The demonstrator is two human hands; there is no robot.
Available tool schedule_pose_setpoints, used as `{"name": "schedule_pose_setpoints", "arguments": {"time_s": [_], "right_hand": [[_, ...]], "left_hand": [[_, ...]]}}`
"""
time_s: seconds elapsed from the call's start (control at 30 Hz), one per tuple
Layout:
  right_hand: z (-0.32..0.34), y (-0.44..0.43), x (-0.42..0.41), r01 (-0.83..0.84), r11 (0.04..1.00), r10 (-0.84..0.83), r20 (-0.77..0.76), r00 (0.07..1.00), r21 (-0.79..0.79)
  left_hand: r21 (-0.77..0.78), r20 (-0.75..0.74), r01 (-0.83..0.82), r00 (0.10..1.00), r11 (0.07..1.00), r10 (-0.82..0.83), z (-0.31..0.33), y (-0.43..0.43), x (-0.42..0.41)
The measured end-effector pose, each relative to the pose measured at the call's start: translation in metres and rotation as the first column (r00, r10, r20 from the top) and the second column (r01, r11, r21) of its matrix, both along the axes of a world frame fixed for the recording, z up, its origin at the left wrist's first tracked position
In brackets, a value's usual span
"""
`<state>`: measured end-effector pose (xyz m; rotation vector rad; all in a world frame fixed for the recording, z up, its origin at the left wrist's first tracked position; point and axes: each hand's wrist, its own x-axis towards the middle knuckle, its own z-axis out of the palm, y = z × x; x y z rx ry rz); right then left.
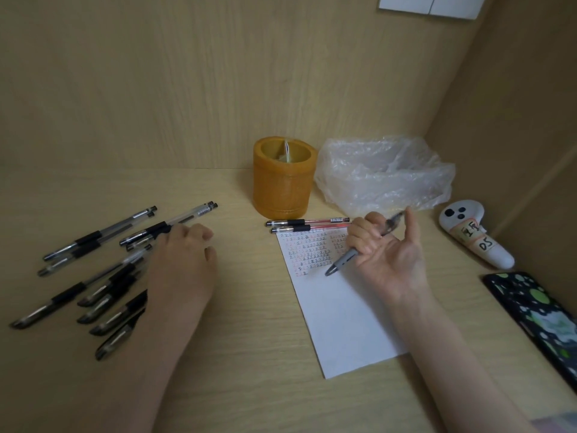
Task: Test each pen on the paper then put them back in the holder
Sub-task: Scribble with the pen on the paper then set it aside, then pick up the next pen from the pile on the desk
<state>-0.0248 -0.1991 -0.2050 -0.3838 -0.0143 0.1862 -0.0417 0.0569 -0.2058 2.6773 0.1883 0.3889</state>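
**Pen held over paper, spare pens spread at left**

Head view: a pen (362, 246) is gripped by the right hand (387, 251), palm turned up, with the middle, ring and little fingers curled round the barrel and the index finger (412, 226) stretched upward, off the pen. The pen is tilted, tip down-left, at the right edge of the written block; whether the tip touches the sheet cannot be told. The paper (340, 310) is laid flat on the desk (249, 307), its upper part filled with rows of small red and black marks, its lower part blank. Two pens (307, 225) are laid side by side along the top edge of the paper, just in front of the holder (284, 179). The holder, an amber cylinder, is stood upright near the back wall, something pale inside.

The left hand (184, 260) is rested palm-down on the desk, fingers loosely curled, nothing clearly held; its fingertips are placed against a scattered group of black-grip pens (103, 270) at left.

A crumpled plastic bag (384, 173) is seen right of the holder, a white controller (474, 232) further right, and a phone (537, 314) at the right edge.
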Motion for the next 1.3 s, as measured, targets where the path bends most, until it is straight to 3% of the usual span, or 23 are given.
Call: {"name": "schedule_pose_setpoints", "arguments": {"time_s": [0.1, 0.2, 0.3, 0.37, 0.57, 0.83, 1.0, 1.17, 1.3], "right_hand": [[0.005, 0.006, 0.002, 0.052, 0.999, -0.053, -0.098, 0.994, -0.01], [0.002, 0.011, 0.004, 0.062, 0.978, -0.093, -0.15, 0.984, -0.201], [0.0, 0.014, 0.002, 0.094, 0.83, -0.179, -0.104, 0.978, -0.55], [0.001, 0.014, -0.001, 0.144, 0.746, -0.231, -0.05, 0.972, -0.651], [0.002, 0.013, -0.003, 0.093, 0.711, -0.155, -0.027, 0.987, -0.697], [0.003, 0.013, -0.007, -0.029, 0.692, -0.013, -0.052, 0.999, -0.721], [0.004, 0.016, -0.009, -0.014, 0.61, 0.033, 0.008, 0.999, -0.792], [0.011, 0.032, -0.022, 0.049, 0.473, 0.375, 0.251, 0.892, -0.88], [0.01, 0.045, -0.03, 0.139, 0.392, 0.403, 0.306, 0.863, -0.909]], "left_hand": [[0.025, -0.073, -0.021, 0.997, 0.999, 0.023, 0.0, 0.003, 0.0], [0.018, -0.095, -0.029, 0.995, 0.999, 0.03, 0.0, 0.004, -0.001], [0.015, -0.082, -0.03, 0.996, 0.999, 0.031, -0.001, 0.006, 0.001], [-0.013, -0.065, -0.021, 0.998, 1.0, 0.02, -0.001, 0.005, 0.002], [-0.172, 0.068, 0.045, 0.997, 0.984, -0.034, 0.002, -0.003, 0.0], [-0.273, 0.343, 0.285, 0.921, 0.919, -0.184, 0.013, -0.021, -0.003], [-0.238, 0.5, 0.471, 0.809, 0.849, -0.308, 0.021, -0.035, -0.014], [-0.104, 0.624, 0.638, 0.639, 0.763, -0.449, 0.019, -0.047, -0.022], [-0.119, 0.595, 0.698, 0.62, 0.706, -0.512, 0.013, -0.056, -0.026]]}}
